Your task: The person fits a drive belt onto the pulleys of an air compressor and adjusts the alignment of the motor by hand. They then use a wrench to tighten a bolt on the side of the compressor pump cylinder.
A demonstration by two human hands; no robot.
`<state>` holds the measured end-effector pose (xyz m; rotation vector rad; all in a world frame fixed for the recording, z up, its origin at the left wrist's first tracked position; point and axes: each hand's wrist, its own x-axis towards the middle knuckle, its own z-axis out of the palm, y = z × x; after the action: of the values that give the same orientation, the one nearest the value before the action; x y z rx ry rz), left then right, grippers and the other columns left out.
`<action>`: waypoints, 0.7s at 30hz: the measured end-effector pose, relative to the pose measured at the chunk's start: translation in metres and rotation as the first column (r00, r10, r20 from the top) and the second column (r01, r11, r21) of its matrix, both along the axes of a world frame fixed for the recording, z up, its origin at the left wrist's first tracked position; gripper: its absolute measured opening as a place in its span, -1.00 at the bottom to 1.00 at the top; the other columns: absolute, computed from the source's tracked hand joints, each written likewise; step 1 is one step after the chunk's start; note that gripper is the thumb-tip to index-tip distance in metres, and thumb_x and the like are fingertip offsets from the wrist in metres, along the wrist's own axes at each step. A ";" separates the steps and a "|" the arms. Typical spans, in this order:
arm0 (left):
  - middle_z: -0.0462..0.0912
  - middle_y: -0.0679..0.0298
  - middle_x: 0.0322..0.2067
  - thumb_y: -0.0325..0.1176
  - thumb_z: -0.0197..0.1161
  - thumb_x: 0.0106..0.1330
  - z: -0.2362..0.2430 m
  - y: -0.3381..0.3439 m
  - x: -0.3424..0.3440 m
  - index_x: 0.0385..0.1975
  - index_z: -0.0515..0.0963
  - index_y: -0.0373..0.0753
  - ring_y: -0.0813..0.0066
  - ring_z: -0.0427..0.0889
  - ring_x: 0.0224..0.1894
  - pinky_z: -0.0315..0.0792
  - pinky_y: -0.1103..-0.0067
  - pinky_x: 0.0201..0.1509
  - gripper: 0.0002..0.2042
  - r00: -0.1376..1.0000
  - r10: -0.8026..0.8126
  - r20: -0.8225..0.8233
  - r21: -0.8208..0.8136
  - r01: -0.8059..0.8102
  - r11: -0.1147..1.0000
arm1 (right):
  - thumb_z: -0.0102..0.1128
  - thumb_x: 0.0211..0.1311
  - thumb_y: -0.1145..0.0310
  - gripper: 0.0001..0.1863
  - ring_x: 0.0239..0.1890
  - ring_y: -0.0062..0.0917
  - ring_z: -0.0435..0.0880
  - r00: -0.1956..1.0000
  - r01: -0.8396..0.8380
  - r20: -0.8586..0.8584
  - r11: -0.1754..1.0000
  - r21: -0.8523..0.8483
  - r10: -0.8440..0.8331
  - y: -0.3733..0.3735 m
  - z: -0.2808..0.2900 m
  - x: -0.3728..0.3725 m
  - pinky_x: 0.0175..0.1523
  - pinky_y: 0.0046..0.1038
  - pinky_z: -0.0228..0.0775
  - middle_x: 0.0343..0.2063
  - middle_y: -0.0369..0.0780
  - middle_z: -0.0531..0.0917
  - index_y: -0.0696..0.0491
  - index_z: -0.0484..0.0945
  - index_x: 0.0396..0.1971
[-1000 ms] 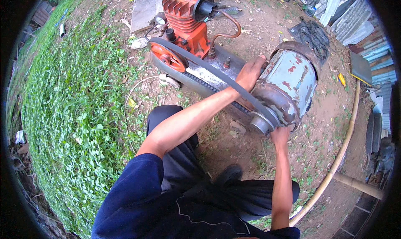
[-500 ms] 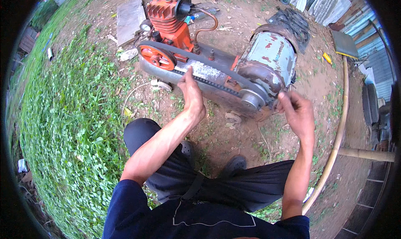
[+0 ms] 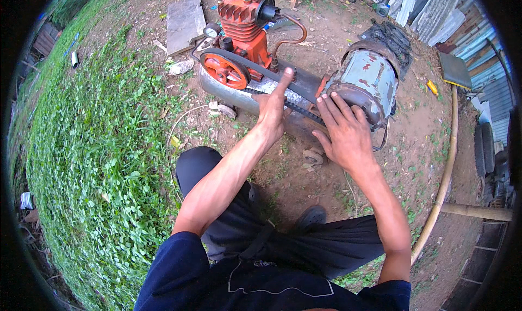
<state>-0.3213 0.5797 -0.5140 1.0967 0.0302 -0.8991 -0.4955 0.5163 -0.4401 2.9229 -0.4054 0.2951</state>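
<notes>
An orange compressor pump point(image 3: 244, 22) with a spoked flywheel point(image 3: 220, 69) sits on a grey tank point(image 3: 215, 85), linked by a black belt point(image 3: 301, 89) to a peeling light-blue motor point(image 3: 365, 77). My left hand point(image 3: 274, 109) is at the belt near the flywheel, thumb raised and apart from its fingers; some fingertips are hard to see. My right hand point(image 3: 345, 137) lies open with spread fingers over the belt at the motor end, covering the motor pulley.
A board point(image 3: 182, 17) lies behind the compressor. Black tangled material point(image 3: 386, 36), a yellow object point(image 3: 432, 87) and corrugated sheets point(image 3: 473, 60) are at the right, beside a long bamboo pole point(image 3: 446, 169). Grass point(image 3: 98, 191) covers the left ground.
My left hand left the motor's side for the belt nearer the flywheel, then shifted rightward. My right hand moved up and left onto the pulley, its fingers spreading. The view shifted slightly.
</notes>
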 end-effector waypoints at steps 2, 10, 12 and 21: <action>0.39 0.07 0.04 0.07 0.51 -0.04 -0.006 -0.002 0.001 0.19 0.13 -0.32 0.23 0.37 0.13 0.30 0.12 0.10 -0.08 1.000 -0.004 0.006 0.009 0.004 1.000 | 0.22 0.17 0.08 -0.33 0.35 -0.43 0.24 1.000 -0.016 0.004 1.000 0.010 0.016 -0.001 -0.003 -0.001 0.28 -0.23 0.12 0.23 -0.17 0.42 0.10 0.35 0.22; 0.53 0.31 -0.37 -0.11 0.46 0.13 -0.019 -0.009 -0.006 -0.10 0.40 -0.28 0.56 0.54 -0.41 0.44 0.62 -0.37 -0.50 0.982 0.190 -0.014 -0.002 -0.190 0.982 | 0.24 0.17 0.41 -0.72 -0.12 -0.34 0.61 0.797 -0.142 0.603 0.956 0.258 -0.044 -0.023 -0.009 -0.052 0.00 -0.35 0.41 -0.23 -0.16 0.66 0.15 0.55 -0.11; 0.50 0.27 -0.27 0.05 0.43 0.10 -0.020 -0.008 -0.011 -0.04 0.38 -0.25 0.55 0.53 -0.33 0.44 0.51 -0.24 -0.39 0.988 0.140 -0.067 0.018 -0.139 0.990 | 0.23 0.21 0.42 -0.81 -0.31 -0.42 0.60 0.641 0.014 0.697 0.913 0.408 -0.322 -0.029 -0.028 -0.075 -0.12 -0.42 0.43 -0.39 -0.18 0.64 0.17 0.55 -0.22; 0.12 0.05 0.33 0.35 0.01 0.25 0.023 0.009 -0.046 0.34 0.08 -0.27 0.21 0.07 0.38 -0.02 0.35 0.42 -0.12 0.936 -0.170 0.309 -0.025 0.186 0.982 | 0.09 0.27 0.41 -0.79 -0.25 -0.50 0.56 0.568 0.171 0.292 0.457 0.873 -0.770 -0.063 -0.067 -0.094 -0.12 -0.46 0.38 -0.29 -0.14 0.59 0.20 0.46 -0.15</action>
<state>-0.3673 0.5886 -0.4912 1.1909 -0.3540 -0.8764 -0.5898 0.4530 -0.5068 3.0281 -1.9906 1.4192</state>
